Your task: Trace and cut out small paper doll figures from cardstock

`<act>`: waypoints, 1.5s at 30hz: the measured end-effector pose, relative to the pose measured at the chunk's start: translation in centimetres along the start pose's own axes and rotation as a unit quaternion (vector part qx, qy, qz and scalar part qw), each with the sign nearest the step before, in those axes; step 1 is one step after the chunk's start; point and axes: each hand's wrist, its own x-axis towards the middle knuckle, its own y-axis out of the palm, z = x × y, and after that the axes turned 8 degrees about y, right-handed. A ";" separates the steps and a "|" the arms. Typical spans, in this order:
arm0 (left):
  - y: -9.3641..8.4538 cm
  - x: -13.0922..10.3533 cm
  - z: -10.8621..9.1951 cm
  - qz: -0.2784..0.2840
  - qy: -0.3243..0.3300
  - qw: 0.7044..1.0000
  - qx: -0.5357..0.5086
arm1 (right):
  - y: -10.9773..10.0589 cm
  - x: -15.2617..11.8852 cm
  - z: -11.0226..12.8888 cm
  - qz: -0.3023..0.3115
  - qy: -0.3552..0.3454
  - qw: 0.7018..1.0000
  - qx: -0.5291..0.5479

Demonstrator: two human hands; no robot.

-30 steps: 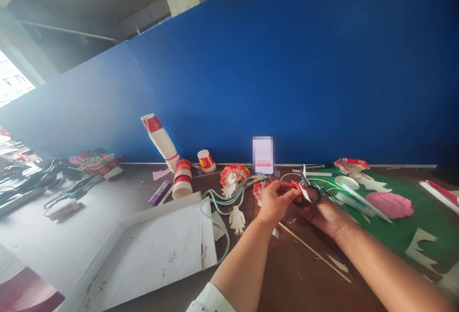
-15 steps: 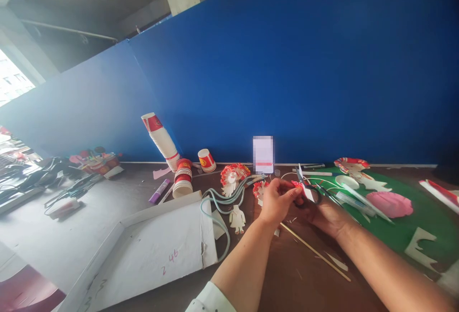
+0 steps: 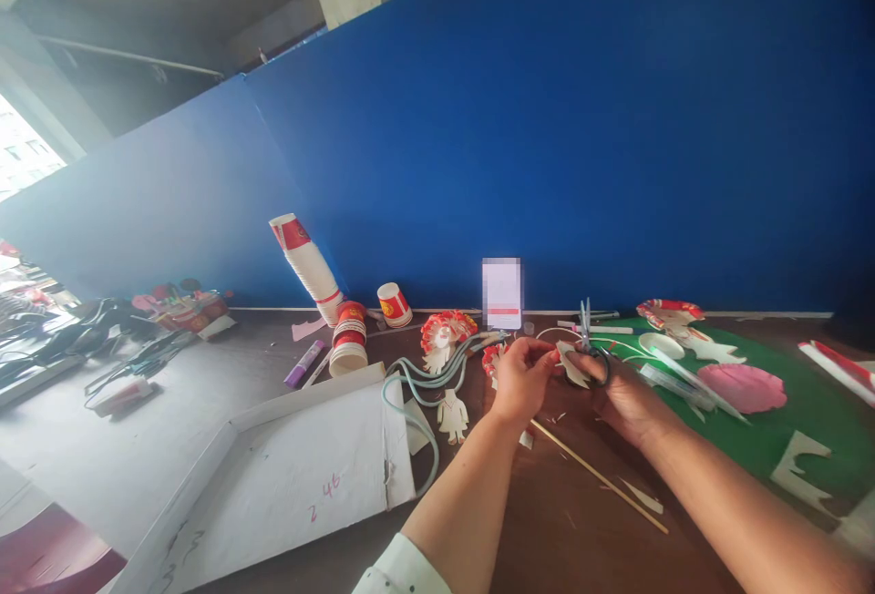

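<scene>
Between my two hands is a small white paper piece [image 3: 572, 368], its pale side showing. The fingertips of my left hand [image 3: 520, 383] pinch its left edge. My right hand [image 3: 619, 398] is closed around the dark handles of a pair of scissors [image 3: 586, 325], whose blades point up and stand slightly apart; its fingertips are beside the paper. A red and white frilled paper piece [image 3: 493, 362] lies just behind my left hand. Under my wrists a thin wooden stick [image 3: 598, 476] rests on the brown table [image 3: 547, 521] among small paper scraps.
To the left are an open white box [image 3: 273, 476], bundled grey cords [image 3: 427, 380], a white doll-shaped cutout [image 3: 452, 416], a purple glue stick [image 3: 304, 363] and stacked paper cups [image 3: 311, 271]. On the right a green mat [image 3: 745, 439] holds a pink scalloped piece [image 3: 743, 389] and pens.
The paper has turned and now shows its pale face instead of red. The scissors have shifted slightly right and their blades appear more upright and parted.
</scene>
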 end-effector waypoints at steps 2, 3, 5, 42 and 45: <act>-0.3 0.2 0.2 0.007 -0.031 0.999 -0.005 | 0.0 0.1 0.0 -0.053 -0.023 0.998 -0.021; -0.5 0.3 0.3 0.014 -0.049 0.999 -0.007 | 0.0 0.1 0.0 -0.081 -0.039 0.995 -0.041; -0.9 0.3 0.6 0.034 -0.087 0.995 -0.031 | -0.1 0.1 -0.1 -0.137 -0.080 0.981 -0.109; -3.7 0.8 -1.5 0.145 -0.211 0.964 -0.076 | -1.0 0.0 0.3 0.029 0.011 0.995 -0.099; -3.4 0.8 -1.4 0.131 -0.205 0.967 -0.075 | -0.7 -0.3 0.5 0.017 0.002 0.994 -0.109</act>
